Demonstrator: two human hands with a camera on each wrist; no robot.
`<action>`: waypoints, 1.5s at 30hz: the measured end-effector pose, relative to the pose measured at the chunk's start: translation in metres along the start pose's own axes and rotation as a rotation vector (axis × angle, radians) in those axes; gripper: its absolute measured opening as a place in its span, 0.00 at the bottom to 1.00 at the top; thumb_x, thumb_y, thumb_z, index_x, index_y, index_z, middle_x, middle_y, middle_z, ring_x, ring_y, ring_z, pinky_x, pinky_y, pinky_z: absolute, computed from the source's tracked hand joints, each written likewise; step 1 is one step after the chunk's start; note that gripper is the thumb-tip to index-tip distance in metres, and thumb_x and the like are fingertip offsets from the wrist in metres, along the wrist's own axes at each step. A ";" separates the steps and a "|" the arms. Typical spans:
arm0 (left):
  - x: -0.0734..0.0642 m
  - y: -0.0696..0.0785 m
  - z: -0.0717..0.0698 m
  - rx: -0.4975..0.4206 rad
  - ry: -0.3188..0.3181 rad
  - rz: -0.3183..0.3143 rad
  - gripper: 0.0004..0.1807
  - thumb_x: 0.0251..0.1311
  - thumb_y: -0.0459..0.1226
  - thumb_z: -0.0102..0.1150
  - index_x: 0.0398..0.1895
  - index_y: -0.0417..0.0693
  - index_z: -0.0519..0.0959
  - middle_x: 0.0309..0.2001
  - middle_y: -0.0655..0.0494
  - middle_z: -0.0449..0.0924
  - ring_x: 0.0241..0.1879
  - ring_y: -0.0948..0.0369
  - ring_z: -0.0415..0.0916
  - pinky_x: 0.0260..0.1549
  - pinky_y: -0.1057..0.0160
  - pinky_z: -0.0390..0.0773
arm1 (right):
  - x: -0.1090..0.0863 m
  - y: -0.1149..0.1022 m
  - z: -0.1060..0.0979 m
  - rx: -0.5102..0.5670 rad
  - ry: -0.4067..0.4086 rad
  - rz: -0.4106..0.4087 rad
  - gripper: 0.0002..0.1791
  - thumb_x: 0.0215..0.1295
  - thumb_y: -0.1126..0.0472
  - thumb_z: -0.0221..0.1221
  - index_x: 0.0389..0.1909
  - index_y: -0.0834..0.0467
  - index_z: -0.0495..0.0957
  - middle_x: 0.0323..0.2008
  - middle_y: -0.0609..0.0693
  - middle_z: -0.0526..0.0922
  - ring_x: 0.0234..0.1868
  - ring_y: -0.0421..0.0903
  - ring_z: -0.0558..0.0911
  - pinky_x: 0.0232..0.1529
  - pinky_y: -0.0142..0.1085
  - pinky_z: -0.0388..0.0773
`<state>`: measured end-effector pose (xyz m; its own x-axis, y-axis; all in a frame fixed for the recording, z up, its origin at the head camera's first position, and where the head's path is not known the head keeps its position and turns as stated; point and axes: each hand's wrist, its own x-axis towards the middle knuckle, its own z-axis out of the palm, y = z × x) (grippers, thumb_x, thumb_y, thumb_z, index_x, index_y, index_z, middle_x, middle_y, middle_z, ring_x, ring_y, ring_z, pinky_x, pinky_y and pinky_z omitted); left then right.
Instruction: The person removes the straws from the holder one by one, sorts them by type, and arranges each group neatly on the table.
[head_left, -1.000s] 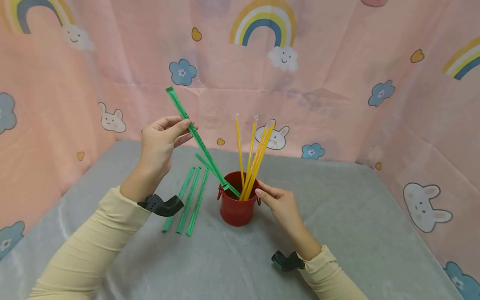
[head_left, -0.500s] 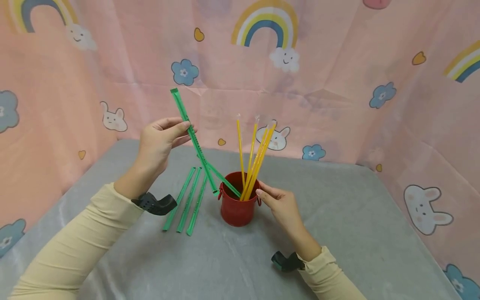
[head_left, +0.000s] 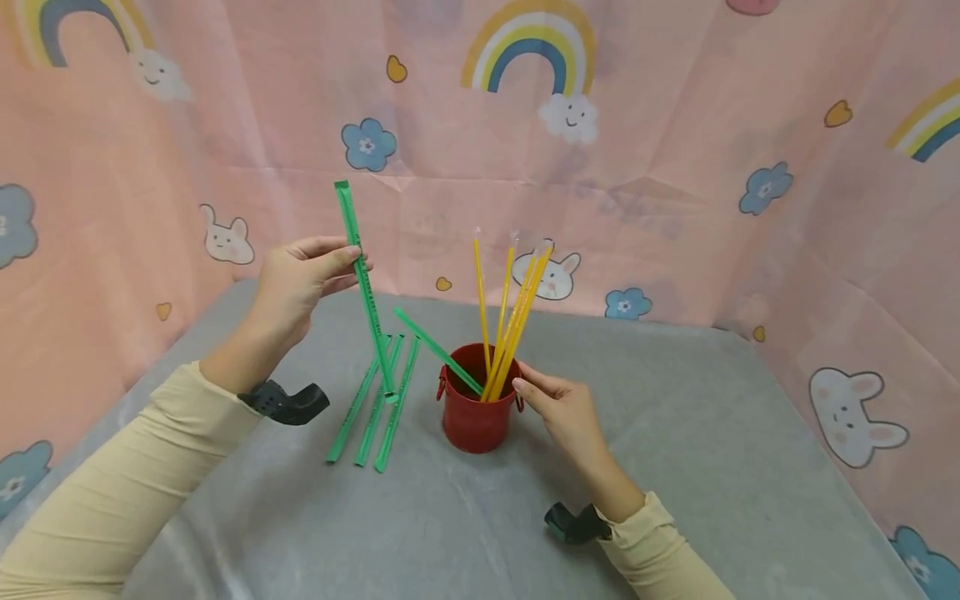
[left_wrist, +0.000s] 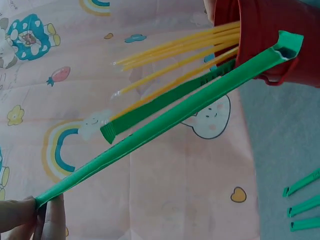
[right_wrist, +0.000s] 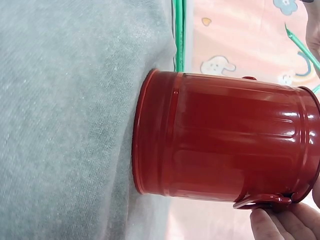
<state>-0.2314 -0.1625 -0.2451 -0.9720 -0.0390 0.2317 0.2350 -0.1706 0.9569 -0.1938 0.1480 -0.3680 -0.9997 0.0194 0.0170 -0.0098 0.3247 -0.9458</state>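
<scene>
My left hand (head_left: 292, 283) pinches a green paper-wrapped straw (head_left: 367, 300) between thumb and fingers, left of the red bucket (head_left: 476, 427). The straw hangs tilted above the table, its lower end apart from the bucket. Several yellow straws (head_left: 517, 321) in clear wrappers stand in the bucket, and one green wrapped straw (head_left: 435, 342) leans out over its left rim. With thumb and fingers, my right hand (head_left: 562, 417) holds the bucket's right side at the small handle (right_wrist: 265, 200). Part of that hand is cut off in the right wrist view.
Three green wrapped straws (head_left: 365, 429) lie side by side on the grey cloth-covered table (head_left: 697, 467), left of the bucket. A pink patterned curtain (head_left: 660, 167) rises behind and at both sides.
My left hand has moved left with the green straw, whose lower end has come away from the bucket rim. The straw is now more upright. My right hand stays at the bucket.
</scene>
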 end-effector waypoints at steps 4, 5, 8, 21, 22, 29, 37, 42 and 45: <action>0.003 0.000 -0.006 0.030 0.012 -0.012 0.06 0.62 0.33 0.65 0.30 0.53 0.87 0.28 0.63 0.88 0.31 0.68 0.87 0.37 0.71 0.85 | 0.000 -0.001 0.000 -0.005 -0.001 -0.005 0.21 0.67 0.55 0.64 0.61 0.52 0.79 0.58 0.53 0.82 0.66 0.52 0.77 0.66 0.52 0.74; 0.003 0.000 -0.007 0.034 0.013 -0.014 0.06 0.62 0.32 0.65 0.30 0.53 0.87 0.28 0.63 0.88 0.31 0.68 0.87 0.37 0.71 0.85 | 0.000 -0.001 0.000 -0.006 -0.001 -0.008 0.21 0.67 0.55 0.63 0.61 0.52 0.79 0.58 0.53 0.82 0.66 0.52 0.77 0.66 0.53 0.74; 0.007 -0.001 -0.013 0.056 0.015 -0.022 0.06 0.62 0.33 0.65 0.30 0.54 0.87 0.28 0.63 0.88 0.31 0.68 0.87 0.36 0.72 0.85 | 0.000 -0.001 0.000 0.000 0.002 -0.008 0.21 0.68 0.55 0.63 0.61 0.53 0.79 0.58 0.54 0.82 0.66 0.53 0.77 0.66 0.53 0.74; 0.026 -0.021 -0.032 0.354 -0.008 -0.237 0.22 0.67 0.38 0.61 0.60 0.35 0.76 0.28 0.72 0.84 0.33 0.74 0.84 0.40 0.74 0.84 | -0.001 0.000 0.001 0.021 -0.001 -0.011 0.21 0.68 0.56 0.63 0.61 0.54 0.79 0.58 0.54 0.82 0.65 0.53 0.77 0.66 0.51 0.74; 0.028 -0.024 -0.032 0.389 -0.023 -0.258 0.25 0.68 0.39 0.60 0.63 0.33 0.74 0.29 0.73 0.83 0.33 0.75 0.83 0.42 0.73 0.84 | -0.001 0.000 0.001 0.020 0.003 -0.011 0.21 0.68 0.56 0.63 0.61 0.54 0.79 0.58 0.54 0.82 0.65 0.53 0.77 0.66 0.51 0.74; 0.037 -0.044 -0.035 0.508 -0.064 -0.333 0.24 0.71 0.39 0.57 0.65 0.35 0.73 0.33 0.70 0.82 0.33 0.77 0.80 0.51 0.63 0.83 | -0.002 0.001 0.000 0.000 0.007 -0.003 0.21 0.68 0.55 0.63 0.61 0.54 0.79 0.58 0.54 0.82 0.65 0.52 0.77 0.65 0.52 0.74; 0.040 -0.062 -0.038 0.549 -0.102 -0.387 0.23 0.69 0.37 0.58 0.62 0.31 0.74 0.33 0.65 0.84 0.31 0.75 0.80 0.49 0.62 0.84 | 0.002 0.001 -0.002 0.003 0.000 0.017 0.22 0.68 0.55 0.63 0.62 0.53 0.78 0.59 0.53 0.81 0.66 0.51 0.77 0.66 0.51 0.74; 0.038 -0.070 -0.042 0.637 -0.128 -0.431 0.22 0.70 0.38 0.57 0.63 0.34 0.75 0.49 0.49 0.84 0.32 0.74 0.79 0.54 0.57 0.82 | 0.001 0.000 -0.001 0.005 -0.008 0.002 0.21 0.68 0.55 0.63 0.61 0.53 0.79 0.58 0.53 0.82 0.65 0.51 0.78 0.65 0.49 0.75; 0.040 -0.073 -0.043 0.656 -0.132 -0.460 0.23 0.70 0.38 0.57 0.63 0.34 0.75 0.49 0.50 0.85 0.30 0.74 0.80 0.55 0.56 0.82 | 0.002 -0.002 -0.001 0.013 -0.007 -0.005 0.21 0.68 0.56 0.63 0.60 0.54 0.79 0.58 0.54 0.82 0.65 0.51 0.78 0.65 0.49 0.75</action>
<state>-0.2876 -0.1942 -0.3136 -0.9729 0.0175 -0.2304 -0.1951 0.4723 0.8596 -0.1957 0.1487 -0.3660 -0.9998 0.0109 0.0195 -0.0151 0.3124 -0.9498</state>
